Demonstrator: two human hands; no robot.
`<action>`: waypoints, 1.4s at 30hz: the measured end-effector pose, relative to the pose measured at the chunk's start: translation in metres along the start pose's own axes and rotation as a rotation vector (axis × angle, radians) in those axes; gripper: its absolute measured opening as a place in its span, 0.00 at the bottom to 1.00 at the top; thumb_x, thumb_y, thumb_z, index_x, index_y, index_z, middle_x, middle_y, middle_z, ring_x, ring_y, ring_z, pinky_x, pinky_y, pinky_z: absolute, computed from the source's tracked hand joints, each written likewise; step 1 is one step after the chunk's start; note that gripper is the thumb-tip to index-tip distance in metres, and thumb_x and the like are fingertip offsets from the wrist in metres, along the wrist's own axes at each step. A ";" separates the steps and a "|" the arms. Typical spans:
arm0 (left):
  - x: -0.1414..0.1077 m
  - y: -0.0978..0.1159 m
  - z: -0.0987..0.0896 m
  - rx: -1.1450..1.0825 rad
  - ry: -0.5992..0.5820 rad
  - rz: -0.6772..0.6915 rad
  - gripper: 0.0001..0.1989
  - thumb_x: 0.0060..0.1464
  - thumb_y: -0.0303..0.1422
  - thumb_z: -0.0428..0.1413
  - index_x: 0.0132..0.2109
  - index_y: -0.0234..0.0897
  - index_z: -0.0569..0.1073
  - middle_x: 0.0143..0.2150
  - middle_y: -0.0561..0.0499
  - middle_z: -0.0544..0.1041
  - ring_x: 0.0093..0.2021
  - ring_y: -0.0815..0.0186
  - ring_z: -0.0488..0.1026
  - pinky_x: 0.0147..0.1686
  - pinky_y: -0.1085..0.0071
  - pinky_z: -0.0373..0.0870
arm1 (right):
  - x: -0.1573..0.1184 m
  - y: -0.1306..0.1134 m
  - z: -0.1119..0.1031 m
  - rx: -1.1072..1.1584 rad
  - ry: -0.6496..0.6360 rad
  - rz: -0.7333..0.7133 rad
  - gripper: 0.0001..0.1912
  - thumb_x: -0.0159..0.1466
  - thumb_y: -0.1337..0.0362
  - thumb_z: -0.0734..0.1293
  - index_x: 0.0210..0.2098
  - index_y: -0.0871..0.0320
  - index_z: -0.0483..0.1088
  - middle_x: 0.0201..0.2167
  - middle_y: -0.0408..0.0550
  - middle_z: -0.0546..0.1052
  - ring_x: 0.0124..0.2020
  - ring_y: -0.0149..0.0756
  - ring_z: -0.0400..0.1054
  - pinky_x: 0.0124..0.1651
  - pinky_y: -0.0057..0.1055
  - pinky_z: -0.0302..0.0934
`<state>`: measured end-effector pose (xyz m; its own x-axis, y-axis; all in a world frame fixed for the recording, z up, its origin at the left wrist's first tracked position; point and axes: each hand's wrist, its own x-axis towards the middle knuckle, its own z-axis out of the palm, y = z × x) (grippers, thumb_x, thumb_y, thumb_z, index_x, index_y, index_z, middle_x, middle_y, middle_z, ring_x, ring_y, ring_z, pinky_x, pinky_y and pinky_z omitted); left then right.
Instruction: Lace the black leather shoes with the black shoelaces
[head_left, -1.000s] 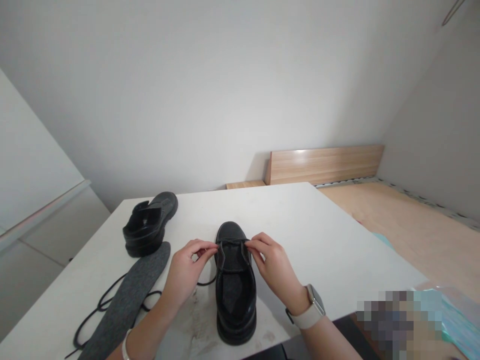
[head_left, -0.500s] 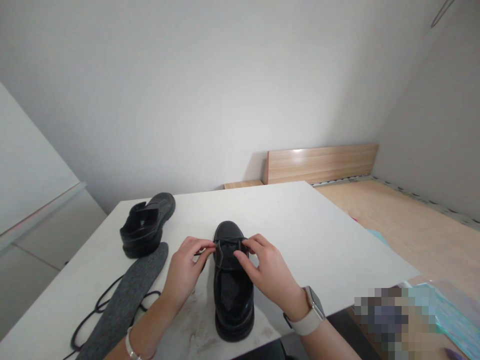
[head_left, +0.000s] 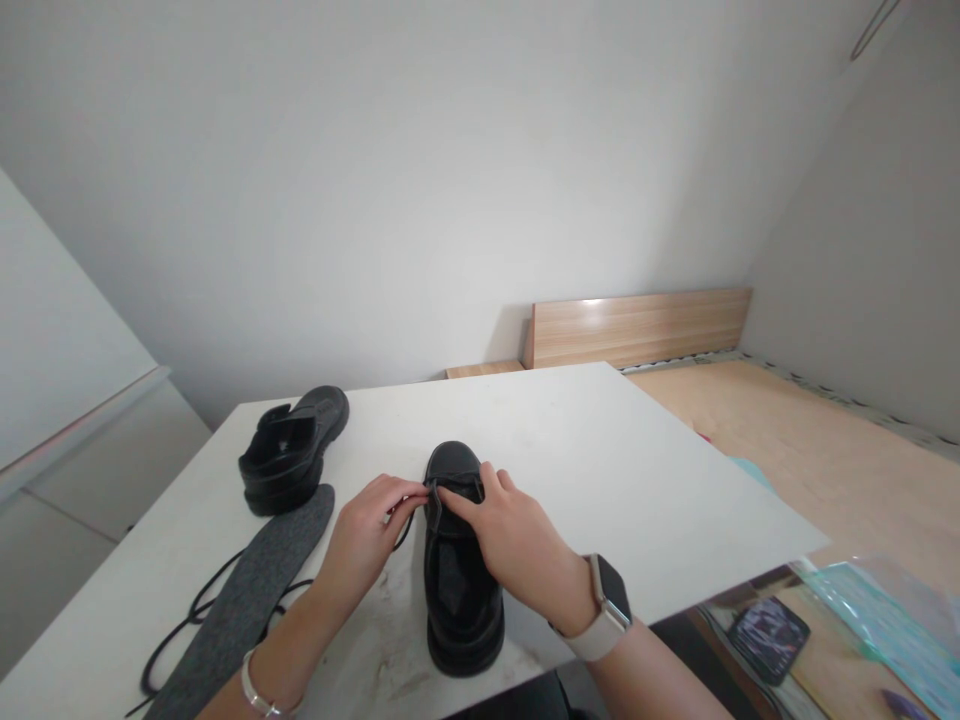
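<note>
A black leather shoe stands upright on the white table in front of me, toe pointing away. My left hand is closed in a pinch at the left eyelet flap, and a dark shoelace hangs in a loop below its fingertips. From the right, my right hand grips the upper part of the shoe. Its thumb stretches across the tongue to the left flap, while the other fingers bend over the right side. The exact eyelet is hidden by my fingertips.
A second black shoe rests at the table's back left. Beside it lies a grey insole, with a loose black lace partly under it. A phone and a clear blue package are below the right table edge.
My right hand has shifted left across the shoe, its thumb now reaching the left flap. My left hand keeps its pinch there. The view has moved slightly.
</note>
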<state>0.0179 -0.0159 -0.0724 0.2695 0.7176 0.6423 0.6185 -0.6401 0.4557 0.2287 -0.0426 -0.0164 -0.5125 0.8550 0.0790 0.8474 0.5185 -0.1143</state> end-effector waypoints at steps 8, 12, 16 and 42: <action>0.003 0.001 -0.006 0.046 -0.041 0.113 0.10 0.66 0.33 0.52 0.40 0.38 0.78 0.35 0.50 0.80 0.35 0.66 0.78 0.38 0.72 0.73 | 0.003 -0.006 -0.006 -0.064 -0.034 -0.005 0.28 0.69 0.72 0.56 0.65 0.44 0.61 0.50 0.59 0.67 0.47 0.48 0.67 0.42 0.39 0.70; 0.002 0.002 -0.005 0.040 -0.065 0.070 0.09 0.66 0.33 0.52 0.41 0.39 0.77 0.36 0.50 0.81 0.36 0.65 0.78 0.39 0.72 0.73 | 0.003 -0.008 -0.006 -0.079 -0.028 -0.001 0.27 0.69 0.72 0.55 0.64 0.45 0.63 0.51 0.61 0.67 0.47 0.51 0.67 0.41 0.41 0.71; 0.004 0.006 -0.004 0.014 -0.078 -0.008 0.09 0.66 0.34 0.52 0.41 0.40 0.77 0.38 0.50 0.82 0.38 0.64 0.79 0.40 0.70 0.74 | 0.004 -0.008 -0.005 -0.063 -0.036 0.005 0.27 0.69 0.72 0.56 0.64 0.45 0.63 0.51 0.60 0.67 0.48 0.51 0.67 0.42 0.42 0.71; 0.018 0.038 -0.005 0.137 -0.258 -0.226 0.15 0.56 0.23 0.48 0.44 0.37 0.77 0.40 0.47 0.77 0.40 0.60 0.78 0.42 0.65 0.74 | 0.007 0.000 0.006 0.117 0.079 0.185 0.13 0.65 0.76 0.58 0.44 0.60 0.69 0.42 0.54 0.71 0.39 0.41 0.70 0.40 0.34 0.65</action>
<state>0.0423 -0.0287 -0.0408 0.2811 0.8934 0.3503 0.7721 -0.4273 0.4703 0.2239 -0.0369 -0.0219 -0.3333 0.9348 0.1225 0.9018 0.3540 -0.2478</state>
